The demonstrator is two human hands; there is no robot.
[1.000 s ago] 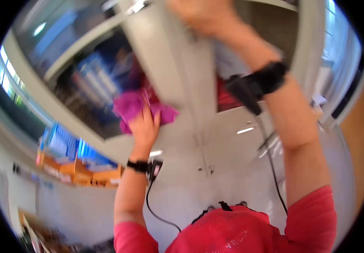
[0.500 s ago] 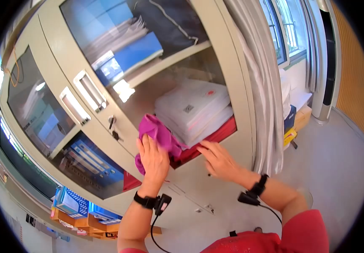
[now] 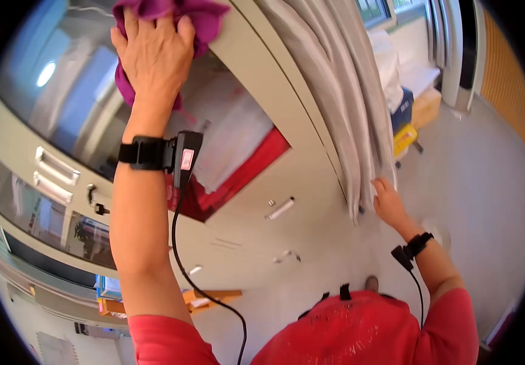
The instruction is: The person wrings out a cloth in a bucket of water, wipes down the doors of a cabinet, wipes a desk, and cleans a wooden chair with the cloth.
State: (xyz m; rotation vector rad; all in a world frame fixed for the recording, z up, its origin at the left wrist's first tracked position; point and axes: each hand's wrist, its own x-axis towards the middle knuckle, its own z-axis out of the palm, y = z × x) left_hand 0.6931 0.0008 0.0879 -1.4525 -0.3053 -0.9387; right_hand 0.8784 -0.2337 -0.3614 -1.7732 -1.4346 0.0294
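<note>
My left hand (image 3: 156,58) presses a crumpled purple cloth (image 3: 207,24) against the upper glass of the cabinet door (image 3: 287,164), its fingers spread over the fabric. The cloth bunches out on both sides of the hand. Behind the lower glass lie a white stack (image 3: 238,131) and a red strip of material (image 3: 256,161). My right hand (image 3: 390,205) hangs low at the right beside the edge of a grey curtain (image 3: 335,91), fingers stretched out and holding nothing. Whether its fingertips touch the curtain I cannot tell.
Metal handles (image 3: 55,167) and a lock with keys (image 3: 95,198) stick out from the cabinet doors. Right of the curtain stand a dark blue box (image 3: 402,109), a yellow item (image 3: 404,139) and a cardboard box (image 3: 427,106). A wooden shelf (image 3: 213,298) is low at the left.
My left hand has slid the purple cloth upward over the glass. My right hand has left the cabinet front and moved right to the curtain's edge. The view has shifted.
</note>
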